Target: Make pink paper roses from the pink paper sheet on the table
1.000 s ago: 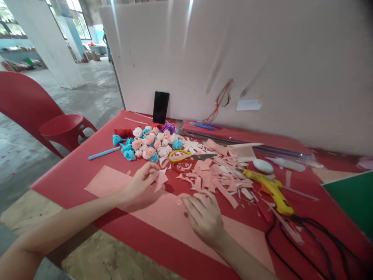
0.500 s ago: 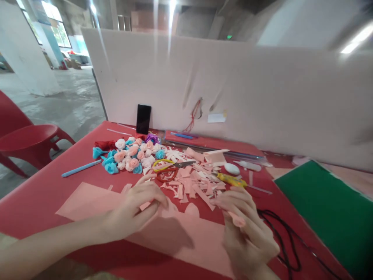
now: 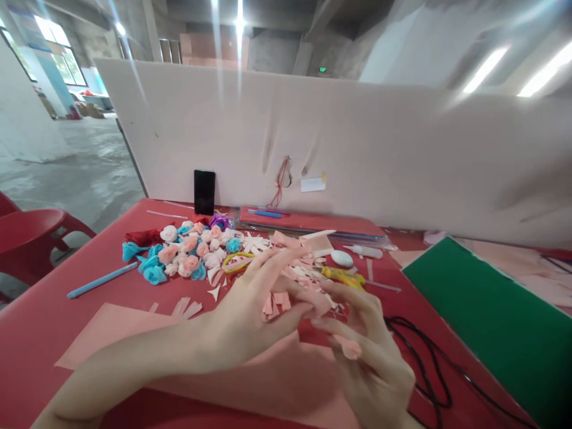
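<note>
My left hand [image 3: 254,304] pinches a small pink paper petal [image 3: 320,305] between thumb and forefinger. Facing it, my right hand [image 3: 370,345] has its thumb and fingertips at the petal's other edge, and a small rolled pink paper rosebud [image 3: 348,347] is tucked between its fingers. Below both hands lies a large pink paper sheet [image 3: 250,381], partly covered by my left forearm. Behind them spreads a heap of pink and white paper scraps [image 3: 279,304]. A pair of scissors with a yellow handle loop [image 3: 236,262] is mostly hidden by my left hand.
Finished paper roses [image 3: 190,244] in pink, white and blue are piled at the left, near a light-blue stick [image 3: 102,280]. A yellow-handled tool [image 3: 343,277] and black cable [image 3: 429,351] lie at the right, beside a green board [image 3: 487,322]. A phone [image 3: 204,192] leans on the white partition [image 3: 357,149].
My left hand has risen from the pink sheet and moved right with a petal, meeting my right hand's fingertips. The rosebud stays in my right hand. The view has shifted slightly.
</note>
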The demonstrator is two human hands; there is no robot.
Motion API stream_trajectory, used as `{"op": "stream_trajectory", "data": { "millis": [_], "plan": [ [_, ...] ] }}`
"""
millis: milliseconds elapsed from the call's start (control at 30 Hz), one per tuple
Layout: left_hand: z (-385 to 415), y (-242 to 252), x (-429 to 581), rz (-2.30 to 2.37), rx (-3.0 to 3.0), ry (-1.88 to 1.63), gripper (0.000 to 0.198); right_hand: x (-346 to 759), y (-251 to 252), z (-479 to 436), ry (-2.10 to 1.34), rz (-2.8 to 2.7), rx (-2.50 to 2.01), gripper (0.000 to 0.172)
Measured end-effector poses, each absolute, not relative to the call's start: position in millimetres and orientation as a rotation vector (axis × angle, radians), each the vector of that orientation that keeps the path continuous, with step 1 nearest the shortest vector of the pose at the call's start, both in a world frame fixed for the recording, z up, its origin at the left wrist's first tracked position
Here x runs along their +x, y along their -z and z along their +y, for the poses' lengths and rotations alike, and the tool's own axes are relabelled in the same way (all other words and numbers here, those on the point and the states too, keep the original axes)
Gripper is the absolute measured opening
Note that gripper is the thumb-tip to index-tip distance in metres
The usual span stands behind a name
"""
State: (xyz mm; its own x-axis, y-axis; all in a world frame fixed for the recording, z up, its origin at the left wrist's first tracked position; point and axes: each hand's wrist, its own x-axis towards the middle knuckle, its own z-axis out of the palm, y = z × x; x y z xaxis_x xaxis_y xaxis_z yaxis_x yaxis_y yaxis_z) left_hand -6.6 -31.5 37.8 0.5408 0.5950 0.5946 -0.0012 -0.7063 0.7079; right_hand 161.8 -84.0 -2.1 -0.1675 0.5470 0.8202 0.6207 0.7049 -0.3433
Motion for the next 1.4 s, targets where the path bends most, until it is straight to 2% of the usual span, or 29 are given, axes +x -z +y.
{"op": "stream_trajectory", "data": {
  "millis": [133, 433, 667, 833, 1400],
  "plan": [
    [-32, -38, -6, 0.522, 2.054, -1.125, 0.041, 158, -2, -83, 0.077, -1.823, -0.947, 0.023],
    [-15, -26, 1, 0.39, 1.938, -1.164, 0.007, 159, -1, -85, 0.177, -1.769, -0.971, 0.029],
    [-22, -26, 2, 0.408, 1.773, -1.123, 0.011, 157, 9, -77, 0.128, -1.754, -0.993, 0.018],
    [-27, -22, 4, 0.383, 1.736, -1.117, 0.018, 156, 10, -77, 0.077, -1.776, -0.977, 0.017],
    [-28, -25, 7, 0.473, 1.692, -1.095, 0.005, 155, 7, -76, 0.166, -1.811, -1.013, 0.02]
  ]
}}
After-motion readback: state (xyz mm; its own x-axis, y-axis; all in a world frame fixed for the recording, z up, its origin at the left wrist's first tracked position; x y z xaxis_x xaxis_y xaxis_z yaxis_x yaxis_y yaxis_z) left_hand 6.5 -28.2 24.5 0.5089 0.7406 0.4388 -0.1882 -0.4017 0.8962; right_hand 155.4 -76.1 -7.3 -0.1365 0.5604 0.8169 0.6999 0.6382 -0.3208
